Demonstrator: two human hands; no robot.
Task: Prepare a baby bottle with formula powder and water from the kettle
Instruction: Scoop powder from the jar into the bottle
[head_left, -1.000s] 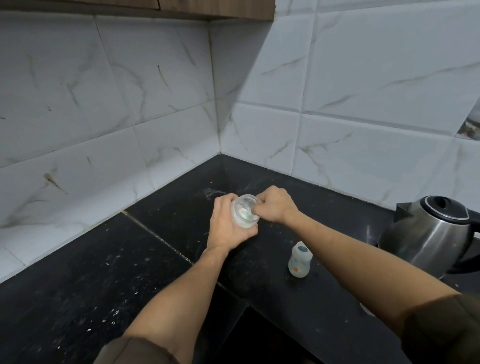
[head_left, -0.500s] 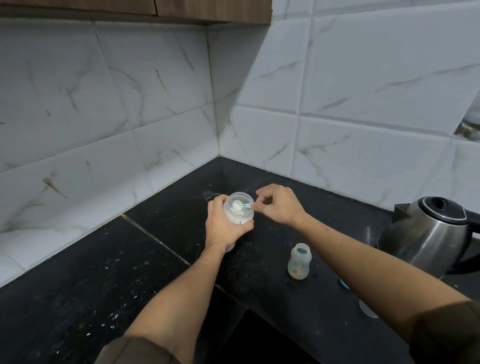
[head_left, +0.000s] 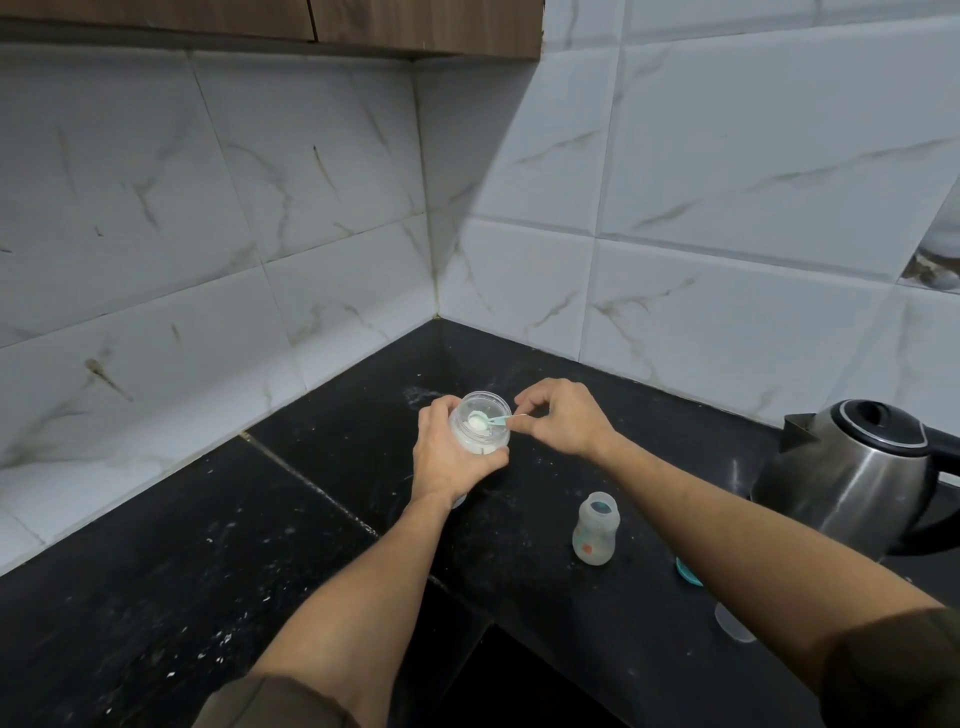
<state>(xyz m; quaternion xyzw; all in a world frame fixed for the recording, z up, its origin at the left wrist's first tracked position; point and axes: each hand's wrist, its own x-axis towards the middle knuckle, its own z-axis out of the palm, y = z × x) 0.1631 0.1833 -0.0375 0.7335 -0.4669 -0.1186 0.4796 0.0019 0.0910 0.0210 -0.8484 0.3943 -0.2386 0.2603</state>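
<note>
Where a second ago the right hand (head_left: 561, 421) was bunched at the mouth of the jar (head_left: 480, 444) with the scoop (head_left: 497, 421) hidden, the scoop has since come up into plain sight. It lies level across the rim, heaped with white powder (head_left: 476, 420). Thumb and forefinger pinch the tip of its thin handle, and the other fingers are loosely curled above. The left hand (head_left: 447, 462) wraps the jar from the side and holds it clear of the bench (head_left: 260, 519); the jar has come more upright than it was.

The load looks ready to carry. The bottle (head_left: 596, 530) stands open and upright on the bench, nearer the person and to the right, apart from both hands. The kettle (head_left: 852, 467) sits untouched further right. The next move is probably a level carry to the narrow bottle mouth, where a tilt or knock would spill powder.
</note>
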